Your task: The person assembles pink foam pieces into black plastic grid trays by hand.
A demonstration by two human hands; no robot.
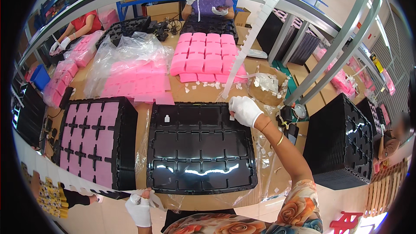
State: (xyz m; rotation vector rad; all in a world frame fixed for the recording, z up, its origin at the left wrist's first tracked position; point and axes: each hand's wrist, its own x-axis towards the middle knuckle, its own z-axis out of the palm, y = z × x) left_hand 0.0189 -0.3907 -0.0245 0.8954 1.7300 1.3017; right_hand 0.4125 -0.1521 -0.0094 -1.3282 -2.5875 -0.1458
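Note:
A black plastic tray (201, 143) with several shallow compartments lies before me. One small white tab (167, 118) rests in its far left compartment. My right hand (245, 111), in a white glove with bare fingertips, is closed in a pinch at the tray's far right compartment. Under its fingertips a second white tab (232, 118) shows, partly covered. Near the tray's front left corner, my left hand (139, 209), also gloved, is closed on the end of a long white notched strip (82, 183). This strip runs off to the left along a stack of trays.
Trays lined with pink sheets (89, 141) are stacked at left; black trays (340, 143) are stacked at right. Behind lie pink foam pads (203, 54), clear plastic film (125, 56) and a cardboard box (268, 84) of white scraps. Another notched strip (255, 34) hangs from the metal frame. Co-workers sit opposite.

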